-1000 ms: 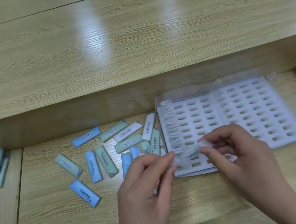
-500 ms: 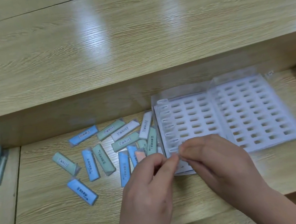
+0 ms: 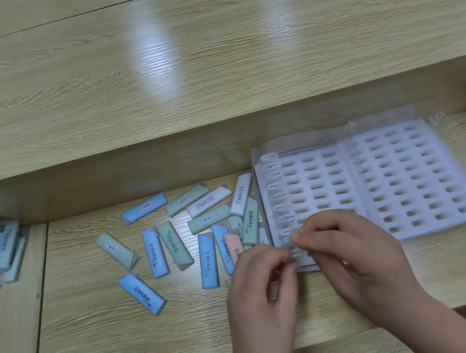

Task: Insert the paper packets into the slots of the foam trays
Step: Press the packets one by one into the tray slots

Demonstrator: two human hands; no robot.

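**A:** What are the hands doing?

**B:** The right hand (image 3: 355,251) has thumb and forefinger pinched on a small pale packet (image 3: 291,246). It is blurred and mostly hidden. The left hand (image 3: 261,290) has its fingers curled, with the tips right at that same spot. I cannot tell whether it grips anything.

**A:** Where is that spot?

**B:** It is over the near corner of the foam tray (image 3: 317,182), at the column nearest the left hand. That column already holds seated packets (image 3: 276,188), which stand up as white loops.

**A:** Which way do things run?

**B:** The slots lie crosswise to the forearms. The columns run away from the knuckles and slant a little. I cannot make out the pinched packet's own axis. A second foam tray (image 3: 425,174) lies just beyond the right hand's little-finger side.

**A:** And the loose packets?

**B:** The loose packets (image 3: 175,242) are blue, green, white and one orange. They are scattered off the back of the left hand and point every way.

**A:** Is there room to move?

**B:** There is bare wooden shelf (image 3: 129,343) on the outer side of the left wrist. The shelf's front edge runs under both forearms, and a wooden riser stands just past the trays.
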